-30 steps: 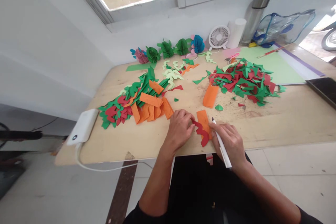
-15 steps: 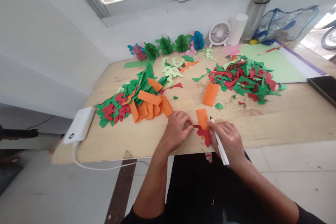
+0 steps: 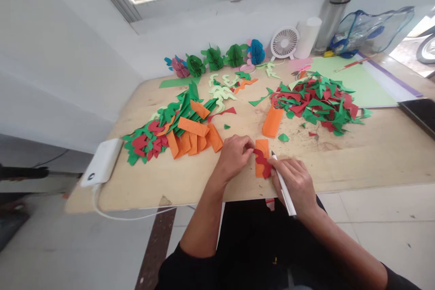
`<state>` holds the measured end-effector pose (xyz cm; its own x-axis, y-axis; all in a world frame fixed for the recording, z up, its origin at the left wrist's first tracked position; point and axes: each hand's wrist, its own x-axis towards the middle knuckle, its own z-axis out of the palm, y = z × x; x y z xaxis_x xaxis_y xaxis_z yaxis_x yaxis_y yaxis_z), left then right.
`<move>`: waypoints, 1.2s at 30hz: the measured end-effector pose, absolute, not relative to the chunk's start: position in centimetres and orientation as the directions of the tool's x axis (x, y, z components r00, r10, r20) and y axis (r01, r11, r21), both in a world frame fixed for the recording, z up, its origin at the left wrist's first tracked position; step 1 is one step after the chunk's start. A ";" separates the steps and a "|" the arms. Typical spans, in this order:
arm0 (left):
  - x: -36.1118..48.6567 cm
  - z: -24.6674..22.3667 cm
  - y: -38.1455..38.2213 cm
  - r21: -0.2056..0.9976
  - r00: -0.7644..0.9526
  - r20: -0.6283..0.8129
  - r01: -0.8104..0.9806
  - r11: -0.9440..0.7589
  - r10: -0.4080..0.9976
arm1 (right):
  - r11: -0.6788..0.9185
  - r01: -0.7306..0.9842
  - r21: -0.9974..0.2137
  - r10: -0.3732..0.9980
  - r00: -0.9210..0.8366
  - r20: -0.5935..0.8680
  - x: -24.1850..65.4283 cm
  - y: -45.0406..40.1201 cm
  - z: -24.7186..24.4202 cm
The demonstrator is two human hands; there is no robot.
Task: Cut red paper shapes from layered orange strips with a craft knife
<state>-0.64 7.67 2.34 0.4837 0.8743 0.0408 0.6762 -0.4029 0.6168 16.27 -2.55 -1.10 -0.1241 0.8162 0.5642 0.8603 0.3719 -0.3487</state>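
Note:
A wavy red paper cutout (image 3: 263, 160) lies over an orange paper strip (image 3: 261, 144) near the table's front edge. My left hand (image 3: 236, 156) pinches the upper left end of the cutout between thumb and fingers. In my right hand (image 3: 296, 183) is a white pen (image 3: 286, 192), its dark tip pointing up and away from me. That hand's fingertips also touch the right side of the red cutout. Just beyond lies another folded orange strip (image 3: 273, 121). More orange strips (image 3: 193, 128) are heaped to the left with green and red cut shapes (image 3: 152, 138).
A pile of red and green scraps (image 3: 319, 102) sits at the right. Honeycomb paper figures (image 3: 215, 59), a small white fan (image 3: 284, 43) and a steel-capped bottle (image 3: 335, 20) line the wall. A white power bank (image 3: 102, 163) with a cable is at the left edge, a phone (image 3: 419, 113) at the right.
The red cutout has shifted up, and now lies more squarely over the orange strip. My left hand has moved slightly up and right with it. The pen stays in my right hand.

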 end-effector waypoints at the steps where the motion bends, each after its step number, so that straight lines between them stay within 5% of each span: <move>1: -0.4 2.3 7.9 0.612 0.492 0.041 0.676 -0.411 0.870 | 0.374 0.861 -0.344 0.816 -0.129 0.564 16.3 -2.5 -1.1; 10: 1.0 2.1 9.1 0.587 0.509 0.102 0.663 -0.465 0.855 | 0.370 0.866 -0.336 0.820 -0.134 0.557 16.2 -2.6 -1.2; 17: -0.5 0.9 5.7 0.638 0.353 0.266 0.633 -0.439 0.897 | 0.374 0.855 -0.360 0.825 -0.130 0.549 16.1 -2.6 -0.9; 36: -2.0 -0.3 1.6 0.594 0.467 0.230 0.627 -0.503 0.854 | 0.400 0.862 -0.312 0.827 -0.193 0.528 16.3 -2.5 -0.7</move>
<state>-1.98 1.60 -0.28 0.4673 0.8538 0.2296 0.6272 -0.5032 0.5945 16.28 -2.51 -0.74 -0.1929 0.8268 0.5283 0.8617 0.4003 -0.3118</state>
